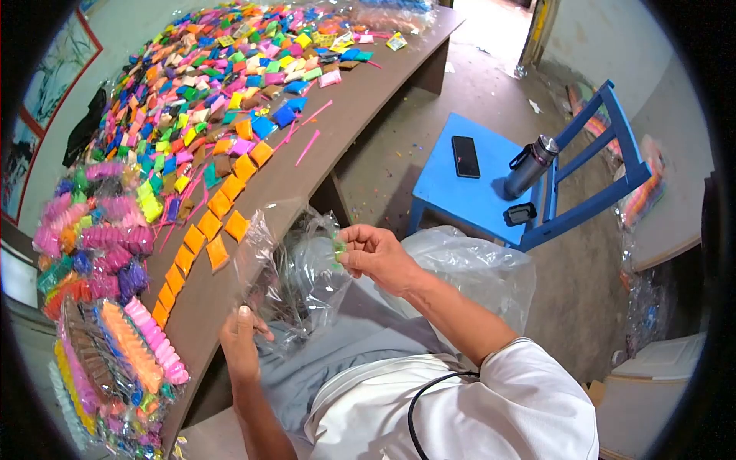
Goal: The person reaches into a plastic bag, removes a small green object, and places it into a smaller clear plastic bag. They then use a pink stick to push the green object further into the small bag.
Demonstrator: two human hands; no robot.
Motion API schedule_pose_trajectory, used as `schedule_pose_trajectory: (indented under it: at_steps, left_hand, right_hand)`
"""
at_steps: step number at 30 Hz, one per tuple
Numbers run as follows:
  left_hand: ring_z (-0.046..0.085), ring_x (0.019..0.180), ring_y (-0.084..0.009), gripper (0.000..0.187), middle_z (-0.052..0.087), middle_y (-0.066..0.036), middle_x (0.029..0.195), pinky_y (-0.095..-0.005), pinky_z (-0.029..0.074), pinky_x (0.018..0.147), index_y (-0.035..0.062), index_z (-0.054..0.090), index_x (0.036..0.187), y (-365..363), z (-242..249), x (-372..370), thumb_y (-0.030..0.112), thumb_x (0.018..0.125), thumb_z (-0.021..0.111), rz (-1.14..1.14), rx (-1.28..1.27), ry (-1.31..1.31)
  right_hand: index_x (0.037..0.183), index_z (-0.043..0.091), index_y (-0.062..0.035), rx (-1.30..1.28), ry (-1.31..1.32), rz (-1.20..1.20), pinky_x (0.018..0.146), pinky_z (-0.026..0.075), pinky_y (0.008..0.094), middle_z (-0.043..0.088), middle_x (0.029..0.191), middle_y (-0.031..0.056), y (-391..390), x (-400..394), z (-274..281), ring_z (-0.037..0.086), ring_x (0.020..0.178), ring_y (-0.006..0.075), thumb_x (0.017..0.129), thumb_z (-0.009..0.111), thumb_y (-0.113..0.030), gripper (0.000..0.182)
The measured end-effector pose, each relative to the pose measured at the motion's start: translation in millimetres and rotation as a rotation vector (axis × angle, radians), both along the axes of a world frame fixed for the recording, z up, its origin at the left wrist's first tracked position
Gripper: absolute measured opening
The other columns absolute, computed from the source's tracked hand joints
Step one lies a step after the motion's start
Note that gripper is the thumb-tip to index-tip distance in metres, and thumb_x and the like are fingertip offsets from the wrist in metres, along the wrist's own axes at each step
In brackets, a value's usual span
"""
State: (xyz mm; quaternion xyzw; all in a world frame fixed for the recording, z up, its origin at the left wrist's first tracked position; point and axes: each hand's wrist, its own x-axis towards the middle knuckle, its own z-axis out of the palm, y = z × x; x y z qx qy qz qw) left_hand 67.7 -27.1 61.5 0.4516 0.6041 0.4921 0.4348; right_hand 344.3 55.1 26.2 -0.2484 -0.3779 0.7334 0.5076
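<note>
A clear, crinkled plastic bag [295,264] is held over my lap, beside the table edge. My left hand [244,337] is closed on its lower left edge, thumb on top. At the upper right edge of the bag, my right hand [376,257] pinches the plastic with thumb and fingers. A small green bit [339,248] shows at those fingertips; its kind is too small to make out. Just left of the bag, orange packets [208,225] lie on the table in two rows.
Many colourful small packets [207,84] are heaped on the brown table [337,126], with pink sticks [307,147] near its edge. Bagged bundles [115,307] sit at left. A blue chair [437,165] holds a phone [465,156] and a flask [530,167]. Clear plastic [475,268] lies by my lap.
</note>
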Motion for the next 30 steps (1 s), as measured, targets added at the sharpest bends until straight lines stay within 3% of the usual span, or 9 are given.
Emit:
schedule_pose_trajectory:
  at_steps: [5,13,17,24,26,30]
  left_hand:
    - [0.055,0.058,-0.0171,0.040,0.053,-0.008,0.068,-0.0301,0.046,0.056,0.0039,0.051,0.075,-2.6,-17.2,-6.5,0.032,0.102,0.048,-0.035,-0.022,-0.021]
    - [0.053,0.057,-0.0167,0.040,0.052,-0.008,0.067,-0.0295,0.046,0.055,0.0030,0.051,0.075,2.6,-20.3,-2.5,0.031,0.103,0.046,-0.007,-0.048,-0.068]
    - [0.051,0.056,-0.0144,0.037,0.053,-0.006,0.068,-0.0296,0.047,0.052,0.0053,0.054,0.076,2.8,-22.5,-4.8,0.031,0.102,0.052,-0.005,-0.014,-0.144]
    - [0.050,0.054,-0.0142,0.036,0.051,-0.005,0.066,-0.0287,0.046,0.052,0.0067,0.052,0.077,-0.3,-25.4,-12.0,0.032,0.102,0.051,-0.005,-0.020,-0.120]
    - [0.049,0.054,-0.0137,0.036,0.051,-0.005,0.065,-0.0280,0.045,0.051,0.0075,0.051,0.077,-0.2,-28.8,-15.0,0.033,0.102,0.050,0.009,-0.031,-0.122]
    - [0.049,0.056,-0.0120,0.036,0.050,-0.003,0.067,-0.0275,0.043,0.051,0.0097,0.049,0.077,-0.9,-21.4,-16.3,0.036,0.102,0.050,0.035,-0.130,-0.203]
  right_hand:
    - [0.103,0.063,-0.0052,-0.092,-0.044,-0.030,0.060,0.046,0.0211,0.065,0.085,0.0004,-1.4,-1.3,1.6,0.058,0.068,0.0062,0.087,0.070,-0.005,0.018]
    - [0.102,0.062,-0.0056,-0.158,0.008,-0.026,0.057,0.042,0.0217,0.062,0.085,-0.0010,2.5,-4.6,0.7,0.054,0.066,0.0051,0.088,0.067,-0.004,0.015]
    - [0.099,0.061,-0.0053,-0.186,0.089,-0.057,0.056,0.042,0.0217,0.060,0.083,-0.0010,5.6,-10.8,-1.5,0.053,0.065,0.0053,0.089,0.066,-0.004,0.011]
    - [0.100,0.060,-0.0035,-0.231,0.077,-0.058,0.055,0.044,0.0214,0.060,0.082,0.0000,6.0,-17.5,1.8,0.052,0.063,0.0056,0.090,0.067,-0.007,0.012]
    - [0.104,0.059,-0.0028,-0.271,0.229,0.061,0.054,0.044,0.0222,0.059,0.080,0.0001,6.1,-16.1,8.0,0.053,0.062,0.0058,0.092,0.065,-0.011,0.016]
    - [0.110,0.057,-0.0022,-0.247,0.209,0.032,0.054,0.044,0.0211,0.058,0.078,-0.0006,9.3,-16.8,4.0,0.054,0.061,0.0070,0.094,0.064,-0.019,0.024]
